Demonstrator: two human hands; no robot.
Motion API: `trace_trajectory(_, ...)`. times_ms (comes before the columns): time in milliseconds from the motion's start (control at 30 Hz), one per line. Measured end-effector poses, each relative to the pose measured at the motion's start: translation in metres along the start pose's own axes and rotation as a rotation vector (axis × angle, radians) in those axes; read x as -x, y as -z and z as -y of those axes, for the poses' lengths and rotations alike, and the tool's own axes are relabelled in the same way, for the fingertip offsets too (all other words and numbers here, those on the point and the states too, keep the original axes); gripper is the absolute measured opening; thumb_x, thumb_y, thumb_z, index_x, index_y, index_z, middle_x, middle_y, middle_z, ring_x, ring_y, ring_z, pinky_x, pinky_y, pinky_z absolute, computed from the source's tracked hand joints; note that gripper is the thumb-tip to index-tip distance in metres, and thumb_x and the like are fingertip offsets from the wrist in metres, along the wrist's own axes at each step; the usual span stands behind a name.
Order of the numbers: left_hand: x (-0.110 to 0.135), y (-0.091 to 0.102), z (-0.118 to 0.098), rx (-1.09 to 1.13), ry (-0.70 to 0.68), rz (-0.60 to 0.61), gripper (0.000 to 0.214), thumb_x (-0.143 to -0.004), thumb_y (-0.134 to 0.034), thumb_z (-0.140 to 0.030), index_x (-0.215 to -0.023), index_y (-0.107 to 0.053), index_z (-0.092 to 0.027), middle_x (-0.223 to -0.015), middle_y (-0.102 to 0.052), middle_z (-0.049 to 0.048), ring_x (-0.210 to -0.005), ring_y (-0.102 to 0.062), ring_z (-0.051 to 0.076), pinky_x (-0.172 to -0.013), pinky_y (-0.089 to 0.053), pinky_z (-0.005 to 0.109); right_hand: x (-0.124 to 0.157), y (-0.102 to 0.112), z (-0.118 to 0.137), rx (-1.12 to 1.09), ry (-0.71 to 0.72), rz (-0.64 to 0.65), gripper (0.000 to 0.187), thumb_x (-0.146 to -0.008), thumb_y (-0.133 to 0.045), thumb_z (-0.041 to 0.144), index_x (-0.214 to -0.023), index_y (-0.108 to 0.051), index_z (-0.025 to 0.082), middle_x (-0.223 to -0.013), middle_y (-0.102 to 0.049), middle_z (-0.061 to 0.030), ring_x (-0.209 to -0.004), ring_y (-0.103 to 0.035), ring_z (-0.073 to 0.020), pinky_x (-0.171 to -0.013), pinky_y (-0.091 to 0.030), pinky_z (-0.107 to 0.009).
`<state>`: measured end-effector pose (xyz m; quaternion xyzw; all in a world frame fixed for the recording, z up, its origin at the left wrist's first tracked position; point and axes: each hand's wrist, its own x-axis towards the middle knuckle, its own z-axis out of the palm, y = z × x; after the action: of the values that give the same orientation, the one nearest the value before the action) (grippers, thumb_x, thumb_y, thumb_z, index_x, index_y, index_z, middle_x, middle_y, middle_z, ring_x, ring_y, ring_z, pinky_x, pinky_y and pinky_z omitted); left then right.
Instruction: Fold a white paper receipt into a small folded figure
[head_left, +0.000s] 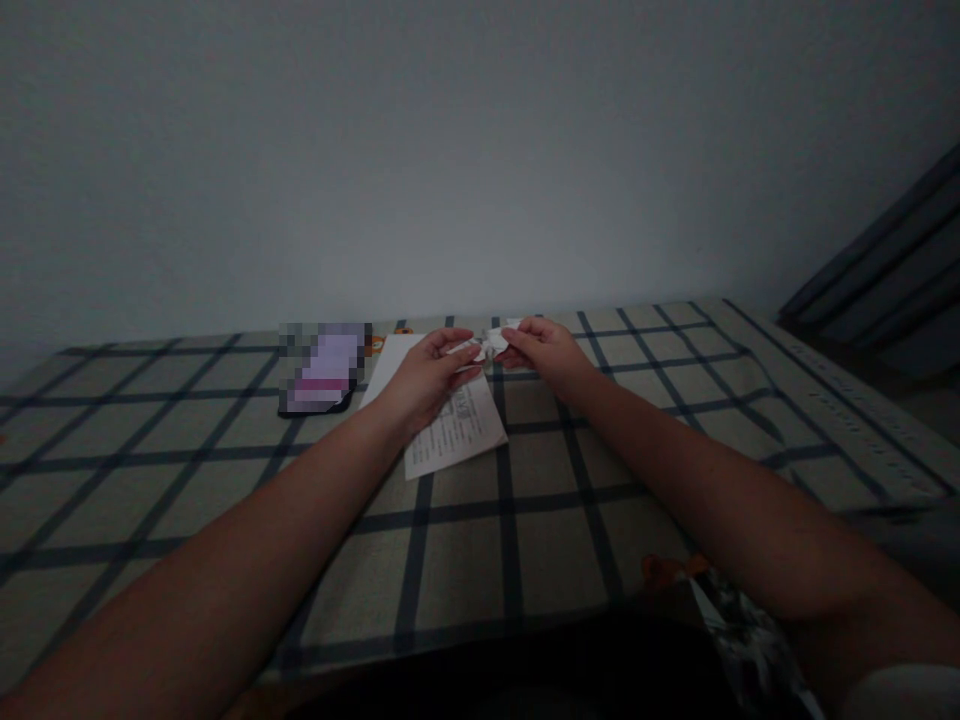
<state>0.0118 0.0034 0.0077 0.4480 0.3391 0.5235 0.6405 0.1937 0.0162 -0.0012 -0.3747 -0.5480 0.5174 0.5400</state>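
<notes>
Both of my hands meet above the far half of the table, in the middle of the view. Between them is a small white paper-like piece (496, 342), crumpled or folded; its exact shape is too small and dim to tell. The fingers of my right hand (553, 352) pinch its right end. My left hand (429, 378) has its thumb and fingers closed about the left end. Beneath my left hand and wrist lies a printed sheet of paper (466, 438), with a blank white part (384, 368) showing to the left of the wrist.
A dark-edged phone (328, 368) with a lit, partly pixelated screen rests left of the papers. The checked cloth (465, 550) covers the table, which meets a plain wall (480, 160). Something shiny with orange parts (675, 570) is at the near right edge. Dark folded fabric (892, 260) hangs far right.
</notes>
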Motion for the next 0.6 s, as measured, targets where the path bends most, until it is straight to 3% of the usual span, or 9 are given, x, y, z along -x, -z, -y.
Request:
trace_trajectory(233, -0.0012, 0.0013, -0.0051, 0.173, 0.059, 0.013, 0.024, -0.076, -0.071, -0.006, -0.096, -0.064, -0.017, -0.087, -0.068, 0.0006, -0.071, -0.064, 0.008, -0.070, -0.054, 0.018, 0.0039, -0.0014, 0.0073, -0.160, -0.105, -0.024, 0.024, -0.075, -0.075, 0.036, -0.076, -0.061, 0.016, -0.073, -0.068, -0.0019, -0.067, -0.066, -0.0106, -0.064, -0.052, -0.022)
trace_trajectory(433, 0.0000, 0.0010, -0.0032, 0.069, 0.049, -0.004, 0.022, -0.075, -0.073, -0.008, -0.094, -0.064, -0.016, -0.090, -0.068, 0.0025, -0.077, -0.065, 0.009, -0.075, -0.054, 0.022, 0.0031, 0.0015, 0.0060, -0.225, -0.167, 0.117, 0.022, -0.076, -0.074, 0.034, -0.082, -0.063, 0.017, -0.079, -0.068, -0.0013, -0.069, -0.064, -0.0103, -0.064, -0.053, -0.023)
trace_trajectory(600, 0.0014, 0.0000, -0.0046, 0.071, 0.028, -0.007, 0.022, -0.075, -0.073, -0.009, -0.094, -0.064, -0.017, -0.090, -0.067, 0.0016, -0.080, -0.064, 0.009, -0.078, -0.053, 0.022, 0.0037, 0.0012, 0.0094, -0.258, -0.220, 0.138, 0.016, -0.079, -0.071, 0.030, -0.082, -0.065, 0.016, -0.081, -0.067, -0.0021, -0.070, -0.061, -0.0095, -0.069, -0.052, -0.023)
